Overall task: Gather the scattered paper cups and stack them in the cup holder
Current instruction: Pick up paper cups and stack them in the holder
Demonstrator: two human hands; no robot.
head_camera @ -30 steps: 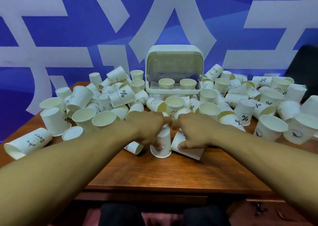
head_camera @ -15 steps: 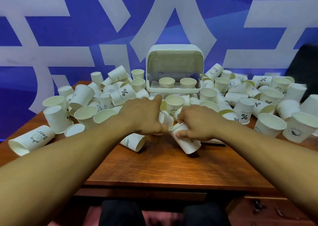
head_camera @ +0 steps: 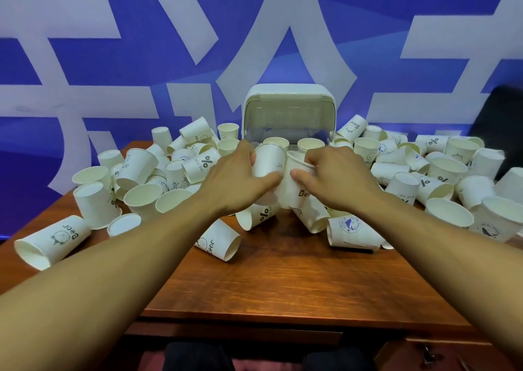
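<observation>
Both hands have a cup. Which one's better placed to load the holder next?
Left, probably. The left hand holds the upper cup, just before the cup holder; the right hand holds the Bear cup lower.

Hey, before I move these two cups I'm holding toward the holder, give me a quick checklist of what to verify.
1. Grip of left hand on upper cup: ok.
2. Grip of right hand on Bear cup: ok.
3. Lid of cup holder raised: ok.
4. Room left beside the cups inside: cannot tell.
5. Held cups facing the same way for nesting: cannot tell.
</observation>
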